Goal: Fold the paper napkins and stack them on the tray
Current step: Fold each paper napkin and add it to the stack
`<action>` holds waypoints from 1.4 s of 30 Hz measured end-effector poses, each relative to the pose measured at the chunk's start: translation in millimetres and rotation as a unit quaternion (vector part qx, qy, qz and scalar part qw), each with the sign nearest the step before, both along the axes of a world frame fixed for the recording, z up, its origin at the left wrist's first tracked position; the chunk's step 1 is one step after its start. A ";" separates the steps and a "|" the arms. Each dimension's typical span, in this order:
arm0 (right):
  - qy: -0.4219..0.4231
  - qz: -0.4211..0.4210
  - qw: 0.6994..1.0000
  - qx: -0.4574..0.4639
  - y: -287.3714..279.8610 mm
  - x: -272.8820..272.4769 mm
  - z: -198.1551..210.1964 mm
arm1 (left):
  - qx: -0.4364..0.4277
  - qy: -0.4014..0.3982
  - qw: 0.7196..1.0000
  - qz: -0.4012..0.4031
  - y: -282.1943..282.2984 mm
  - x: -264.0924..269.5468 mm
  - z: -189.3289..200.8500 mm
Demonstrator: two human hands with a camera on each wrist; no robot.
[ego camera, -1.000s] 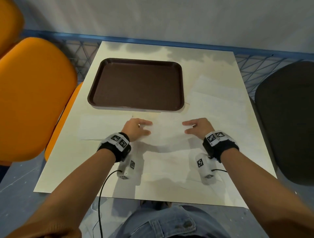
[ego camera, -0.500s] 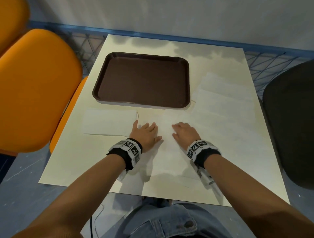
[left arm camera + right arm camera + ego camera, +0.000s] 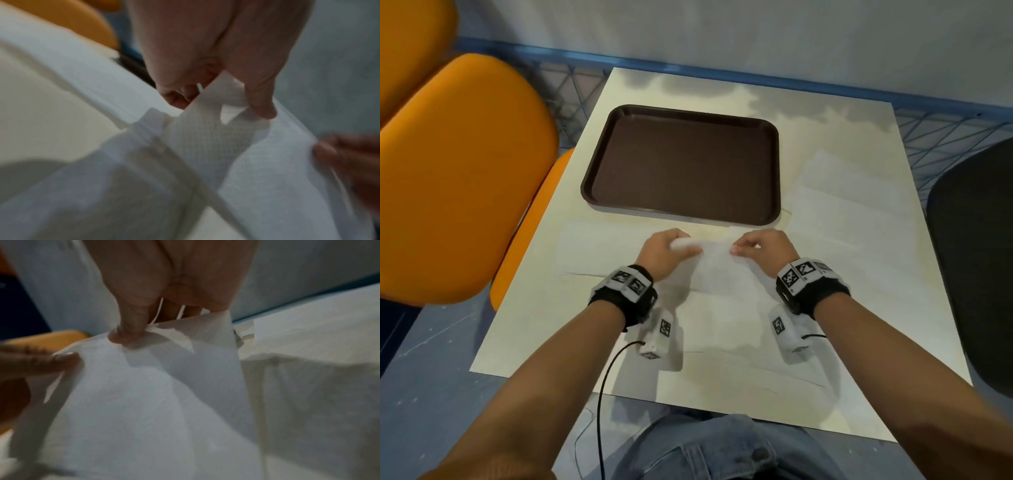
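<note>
Both hands pinch the far edge of one white napkin (image 3: 717,267), lifted off the table (image 3: 839,130): the left hand (image 3: 664,251) clamps its far-left corner between thumb and fingers, the right hand (image 3: 767,248) its far-right corner likewise. The sheet hangs from the two grips toward the person, its near part lying on the table. This looks like the start of a fold; the next move likely calls for bringing the pinched edge toward the near edge and matching corners. The brown tray (image 3: 681,164) sits just beyond the grips, bare. More napkins (image 3: 859,212) lie right of the grips, another napkin sheet (image 3: 599,246) left. Overlapping sheets beneath could snag.
</note>
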State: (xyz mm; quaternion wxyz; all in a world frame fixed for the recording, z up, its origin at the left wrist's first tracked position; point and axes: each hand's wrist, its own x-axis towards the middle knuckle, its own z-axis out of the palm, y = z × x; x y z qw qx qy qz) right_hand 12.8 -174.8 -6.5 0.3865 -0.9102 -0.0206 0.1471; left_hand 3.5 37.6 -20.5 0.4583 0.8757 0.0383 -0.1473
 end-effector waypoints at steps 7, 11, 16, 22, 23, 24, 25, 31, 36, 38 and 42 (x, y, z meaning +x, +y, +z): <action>0.002 -0.025 1.000 -0.001 29.8 20.3 -4.5 | -0.119 -0.029 0.966 0.229 76.9 12.0 19.0; 0.042 0.085 0.976 -0.196 43.7 19.8 -27.1 | 0.002 -0.026 0.960 0.277 127.0 18.5 0.7; 0.045 0.090 0.958 -0.268 62.4 22.8 -30.1 | 0.102 0.036 0.940 0.323 145.4 15.2 -21.9; 0.010 0.039 0.981 -0.189 57.6 24.7 -29.5 | 0.217 0.057 0.930 0.291 133.3 18.5 -28.6; 0.001 0.034 0.981 -0.190 56.0 24.9 -27.3 | 0.265 0.045 0.921 0.282 127.9 20.0 -23.9; -0.012 0.032 0.980 -0.197 54.4 25.3 -24.3 | 0.297 0.021 0.914 0.276 120.9 20.8 -17.7; -0.027 0.032 0.978 -0.203 53.0 25.9 -20.5 | 0.309 -0.011 0.913 0.265 113.5 21.8 -12.9; -0.061 0.074 0.995 -0.016 53.3 27.6 33.7 | -0.075 0.018 0.997 -0.006 48.1 9.8 15.9; -0.134 0.059 0.989 0.027 50.7 36.1 74.7 | -0.149 0.066 0.985 -0.047 9.1 0.3 31.7; -0.118 0.035 0.991 0.049 39.4 38.9 80.8 | -0.172 0.061 0.983 -0.022 5.8 1.4 34.3; -0.009 0.045 0.999 0.000 15.0 34.0 77.3 | -0.226 0.052 0.972 0.032 10.7 7.3 39.3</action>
